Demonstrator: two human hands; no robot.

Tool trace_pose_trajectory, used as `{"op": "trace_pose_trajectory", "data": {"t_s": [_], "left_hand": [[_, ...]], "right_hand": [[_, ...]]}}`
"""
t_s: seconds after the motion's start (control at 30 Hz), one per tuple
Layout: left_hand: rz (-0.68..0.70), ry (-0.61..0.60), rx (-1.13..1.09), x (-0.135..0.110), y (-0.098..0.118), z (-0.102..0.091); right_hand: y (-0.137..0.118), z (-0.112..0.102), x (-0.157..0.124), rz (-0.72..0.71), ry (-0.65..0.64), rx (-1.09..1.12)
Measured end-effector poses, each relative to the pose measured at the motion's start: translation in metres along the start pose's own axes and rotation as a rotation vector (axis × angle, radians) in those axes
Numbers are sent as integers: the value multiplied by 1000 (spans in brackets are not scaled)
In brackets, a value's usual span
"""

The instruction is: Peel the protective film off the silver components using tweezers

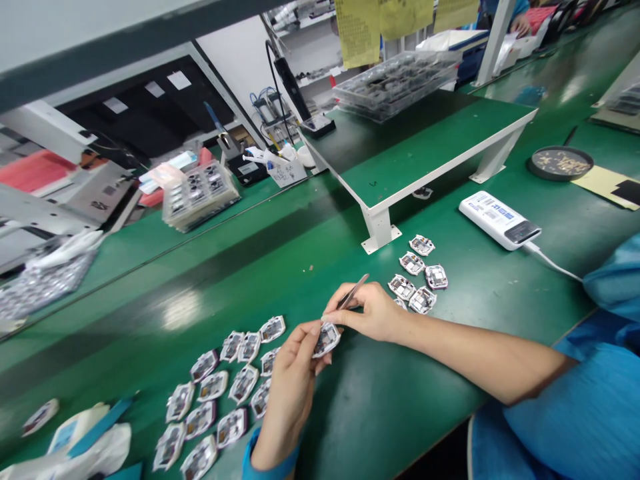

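Two loose groups of small white-edged circuit modules [220,393] were spread on a green workbench [380,407], and one module [327,340] was held just above the bench between the hands. That module was pinched by the partly closed thumb and fingers of the left hand [293,390]. Dark components and metallic parts were seen inside its jagged white border, though finer detail was too small to be made out. Slim metal tweezers [356,293] were gripped in the partly closed right hand [369,312], with their tips hidden by the fingers close to the module's upper edge. A smaller group [417,277] was set beyond the hands, near a white power bank [500,220] with a cable attached. A clear plastic tray [395,83] was stacked with dark parts on a raised green shelf [425,153].
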State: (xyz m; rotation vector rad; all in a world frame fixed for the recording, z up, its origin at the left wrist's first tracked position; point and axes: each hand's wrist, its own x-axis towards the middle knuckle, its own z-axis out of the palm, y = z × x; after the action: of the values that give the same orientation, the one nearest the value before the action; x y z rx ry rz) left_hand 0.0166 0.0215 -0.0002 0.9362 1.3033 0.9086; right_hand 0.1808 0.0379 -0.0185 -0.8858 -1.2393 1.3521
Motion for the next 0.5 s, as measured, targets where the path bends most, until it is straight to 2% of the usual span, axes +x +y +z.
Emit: {"op": "trace_pose_trajectory", "data": {"t_s": [0.3, 0.5], "left_hand": [[-19, -8, -5, -1, 1, 0], [-30, -3, -19, -1, 3, 1]], "right_hand": [[2, -1, 0, -66, -12, -39], [2, 0, 1, -16, 1, 14]]}}
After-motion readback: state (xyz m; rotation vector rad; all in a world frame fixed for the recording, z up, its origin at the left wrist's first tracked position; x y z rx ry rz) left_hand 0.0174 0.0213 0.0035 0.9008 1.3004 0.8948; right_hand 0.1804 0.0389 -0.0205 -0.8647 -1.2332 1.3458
